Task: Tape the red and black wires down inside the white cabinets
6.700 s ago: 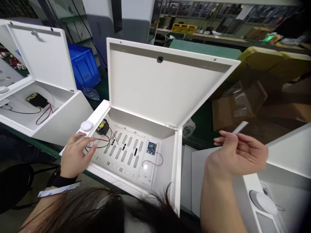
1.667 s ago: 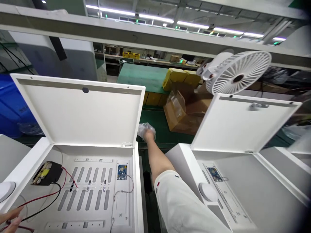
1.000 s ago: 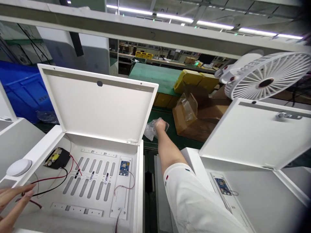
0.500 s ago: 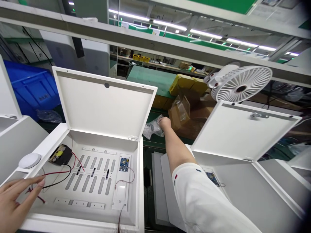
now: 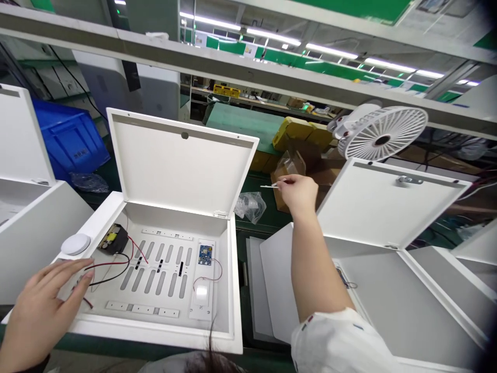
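An open white metal box (image 5: 233,290) sits before me, lid raised. Inside lie a slotted plate, a blue circuit board (image 5: 204,254), a black module (image 5: 114,241) and red and black wires (image 5: 116,264). My left hand (image 5: 42,305) rests flat, fingers spread, on the box's left front corner, touching the wires. My right hand (image 5: 297,192) is raised beyond the box and pinches a thin white strip (image 5: 269,185) between thumb and fingers. A clear plastic bag (image 5: 250,205) lies on the green belt just below that hand.
A second open white box (image 5: 392,207) stands to the right, a third (image 5: 27,207) to the left. A white fan (image 5: 382,132) hangs above the right box. Cardboard cartons (image 5: 295,160), yellow boxes (image 5: 298,133) and a blue crate (image 5: 70,140) sit behind. A white dome (image 5: 75,243) is on the box rim.
My right hand has come up and back from the plastic bag, now pinching a thin white strip. My left hand has slid further onto the box corner over the wires.
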`<move>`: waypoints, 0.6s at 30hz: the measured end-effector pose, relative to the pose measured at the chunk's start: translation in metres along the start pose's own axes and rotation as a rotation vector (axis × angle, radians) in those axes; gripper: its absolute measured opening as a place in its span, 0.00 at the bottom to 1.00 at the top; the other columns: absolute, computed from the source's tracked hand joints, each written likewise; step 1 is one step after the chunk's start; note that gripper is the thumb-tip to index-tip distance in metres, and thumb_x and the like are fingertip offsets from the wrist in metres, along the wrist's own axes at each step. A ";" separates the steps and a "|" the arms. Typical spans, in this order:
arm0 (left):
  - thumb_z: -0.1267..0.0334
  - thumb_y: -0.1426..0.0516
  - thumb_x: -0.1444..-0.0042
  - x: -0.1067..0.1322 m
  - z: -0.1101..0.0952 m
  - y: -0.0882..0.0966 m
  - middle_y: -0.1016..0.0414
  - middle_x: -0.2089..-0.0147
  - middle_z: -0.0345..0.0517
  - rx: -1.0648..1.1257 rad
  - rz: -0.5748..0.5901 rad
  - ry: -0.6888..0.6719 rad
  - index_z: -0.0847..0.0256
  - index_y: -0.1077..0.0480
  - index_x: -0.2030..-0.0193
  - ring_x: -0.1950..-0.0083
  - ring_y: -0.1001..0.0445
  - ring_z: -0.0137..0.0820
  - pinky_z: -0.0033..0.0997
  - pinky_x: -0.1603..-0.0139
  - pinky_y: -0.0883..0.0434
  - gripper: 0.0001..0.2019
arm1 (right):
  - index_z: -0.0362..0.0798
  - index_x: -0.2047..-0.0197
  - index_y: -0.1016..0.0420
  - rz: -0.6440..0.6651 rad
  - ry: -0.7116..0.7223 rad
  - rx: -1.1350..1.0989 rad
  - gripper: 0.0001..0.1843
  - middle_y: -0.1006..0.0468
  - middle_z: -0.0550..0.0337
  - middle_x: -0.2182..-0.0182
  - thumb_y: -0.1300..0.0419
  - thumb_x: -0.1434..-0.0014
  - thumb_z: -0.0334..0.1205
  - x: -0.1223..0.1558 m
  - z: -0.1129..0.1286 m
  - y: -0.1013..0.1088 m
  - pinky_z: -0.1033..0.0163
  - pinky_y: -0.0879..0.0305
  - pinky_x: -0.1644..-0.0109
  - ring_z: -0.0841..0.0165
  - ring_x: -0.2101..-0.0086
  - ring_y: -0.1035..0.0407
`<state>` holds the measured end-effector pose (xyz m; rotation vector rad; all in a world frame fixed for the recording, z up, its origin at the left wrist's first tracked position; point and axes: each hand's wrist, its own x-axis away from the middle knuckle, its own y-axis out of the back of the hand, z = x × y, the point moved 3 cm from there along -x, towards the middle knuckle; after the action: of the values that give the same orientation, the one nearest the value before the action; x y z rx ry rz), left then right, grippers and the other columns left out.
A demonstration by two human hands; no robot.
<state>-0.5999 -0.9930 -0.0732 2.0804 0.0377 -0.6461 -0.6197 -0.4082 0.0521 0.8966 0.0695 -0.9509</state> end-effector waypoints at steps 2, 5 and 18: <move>0.53 0.45 0.43 -0.009 -0.034 0.014 0.30 0.48 0.36 0.037 -0.026 0.027 0.40 0.34 0.50 0.40 0.36 0.48 0.58 0.35 0.44 0.14 | 0.43 0.60 0.19 0.131 0.055 -0.305 0.13 0.21 0.54 0.70 0.35 0.49 0.40 0.047 0.035 0.014 0.61 0.28 0.60 0.66 0.69 0.25; 0.52 0.45 0.40 -0.019 -0.087 0.020 0.31 0.43 0.36 0.292 0.077 0.202 0.42 0.33 0.47 0.40 0.35 0.42 0.52 0.34 0.41 0.15 | 0.44 0.64 0.19 0.414 0.129 -0.616 0.16 0.21 0.56 0.73 0.30 0.54 0.45 0.122 0.092 0.013 0.62 0.27 0.66 0.68 0.73 0.27; 0.60 0.38 0.45 -0.018 -0.123 0.005 0.26 0.55 0.46 1.274 0.426 0.511 0.58 0.32 0.42 0.62 0.27 0.26 0.28 0.60 0.28 0.23 | 0.45 0.69 0.23 0.909 -0.113 -0.924 0.15 0.22 0.60 0.76 0.27 0.58 0.44 0.268 0.173 -0.078 0.64 0.28 0.68 0.71 0.75 0.28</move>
<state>-0.5609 -0.8945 -0.0081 3.2584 -0.6663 0.2732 -0.5693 -0.7291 0.0026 -0.0381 -0.0044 -0.0482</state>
